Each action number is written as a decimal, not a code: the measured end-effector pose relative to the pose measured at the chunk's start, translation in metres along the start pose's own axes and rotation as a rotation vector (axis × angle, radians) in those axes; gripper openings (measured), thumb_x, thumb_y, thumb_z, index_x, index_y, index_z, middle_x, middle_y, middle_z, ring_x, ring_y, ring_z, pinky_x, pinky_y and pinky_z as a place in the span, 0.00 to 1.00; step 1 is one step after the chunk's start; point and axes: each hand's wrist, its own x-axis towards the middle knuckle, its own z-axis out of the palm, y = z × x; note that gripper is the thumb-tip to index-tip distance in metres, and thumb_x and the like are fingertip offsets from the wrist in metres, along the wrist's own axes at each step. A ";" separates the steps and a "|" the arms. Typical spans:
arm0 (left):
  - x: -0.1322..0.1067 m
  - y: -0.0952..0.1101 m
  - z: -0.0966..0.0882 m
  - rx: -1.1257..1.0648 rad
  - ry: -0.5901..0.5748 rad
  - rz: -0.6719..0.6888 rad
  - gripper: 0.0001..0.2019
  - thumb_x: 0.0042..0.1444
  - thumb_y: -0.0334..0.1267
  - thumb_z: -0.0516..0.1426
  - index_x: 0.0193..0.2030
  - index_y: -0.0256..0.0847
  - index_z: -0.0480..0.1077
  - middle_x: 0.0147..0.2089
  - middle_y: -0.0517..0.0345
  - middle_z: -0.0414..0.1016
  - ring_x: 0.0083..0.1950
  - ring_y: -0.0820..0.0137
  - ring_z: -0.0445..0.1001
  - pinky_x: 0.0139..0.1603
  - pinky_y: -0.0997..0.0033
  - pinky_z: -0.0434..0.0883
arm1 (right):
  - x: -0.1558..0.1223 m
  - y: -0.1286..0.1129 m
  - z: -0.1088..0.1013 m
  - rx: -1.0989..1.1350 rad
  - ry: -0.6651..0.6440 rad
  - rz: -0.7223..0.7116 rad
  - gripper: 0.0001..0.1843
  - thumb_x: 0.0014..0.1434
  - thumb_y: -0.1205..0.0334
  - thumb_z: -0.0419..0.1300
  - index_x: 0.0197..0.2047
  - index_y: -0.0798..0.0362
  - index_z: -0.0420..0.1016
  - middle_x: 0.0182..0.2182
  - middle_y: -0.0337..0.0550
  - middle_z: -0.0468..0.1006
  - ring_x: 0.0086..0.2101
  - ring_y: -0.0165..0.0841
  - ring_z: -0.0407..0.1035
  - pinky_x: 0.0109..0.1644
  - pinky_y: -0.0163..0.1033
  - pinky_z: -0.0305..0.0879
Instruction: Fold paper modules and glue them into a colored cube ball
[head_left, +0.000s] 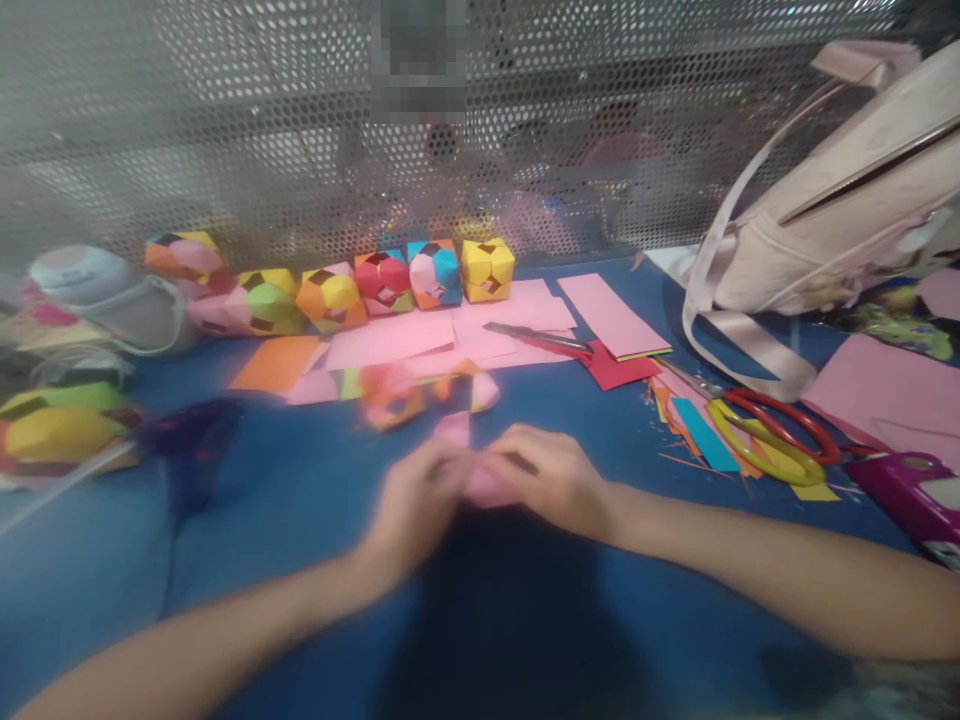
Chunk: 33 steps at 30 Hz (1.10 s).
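Observation:
My left hand (pixel 417 500) and my right hand (pixel 551 478) meet over the blue table (pixel 300 520), both closed on a small piece of pink paper (pixel 480 485) held between them. Motion blurs the fingers a little. A pink flap of the paper sticks up just above my left hand. Just beyond the hands lies a partly folded orange and pink paper piece (pixel 409 395).
A row of coloured paper cubes (pixel 390 278) stands along the perforated metal screen. Pink sheets (pixel 611 318) and an orange sheet (pixel 276 362) lie behind them. Red and yellow scissors (pixel 765 435), paper scraps and a pink bag (pixel 840 210) are to the right. More paper models (pixel 60 430) sit left.

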 end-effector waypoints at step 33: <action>-0.003 -0.002 0.006 -0.242 -0.050 -0.182 0.07 0.47 0.38 0.61 0.29 0.39 0.68 0.19 0.65 0.66 0.20 0.77 0.61 0.19 0.79 0.58 | -0.003 -0.003 0.006 0.142 0.044 0.081 0.08 0.58 0.71 0.54 0.30 0.52 0.60 0.25 0.36 0.64 0.26 0.26 0.60 0.30 0.31 0.60</action>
